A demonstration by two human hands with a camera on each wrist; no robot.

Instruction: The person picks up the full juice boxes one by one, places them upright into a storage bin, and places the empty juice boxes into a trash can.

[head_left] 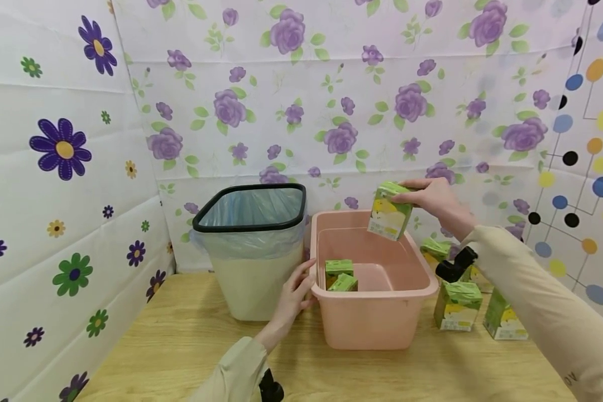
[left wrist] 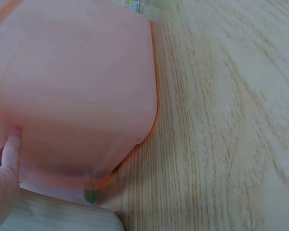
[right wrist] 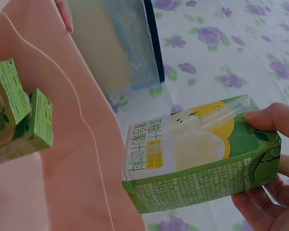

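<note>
My right hand (head_left: 439, 201) pinches a green and yellow juice carton (head_left: 389, 215) by one end, tilted over the right rim of a pink plastic basin (head_left: 367, 321). In the right wrist view, the same juice carton (right wrist: 192, 154) shows a wrapped straw on its side, thumb on one face and fingers beneath. My left hand (head_left: 293, 296) holds the basin's left edge, with fingertips over the rim and a digit (left wrist: 12, 144) against the outer wall in the left wrist view. Two more juice cartons (head_left: 343, 283) lie inside the basin, at its left.
Left of the basin stands a cream trash bin (head_left: 251, 285) with a black rim and clear liner. Several juice cartons (head_left: 458, 307) stand on the wooden table (head_left: 181, 346) to the basin's right, partly behind my right arm. Flower-printed sheets (head_left: 321, 100) hang behind and at the sides.
</note>
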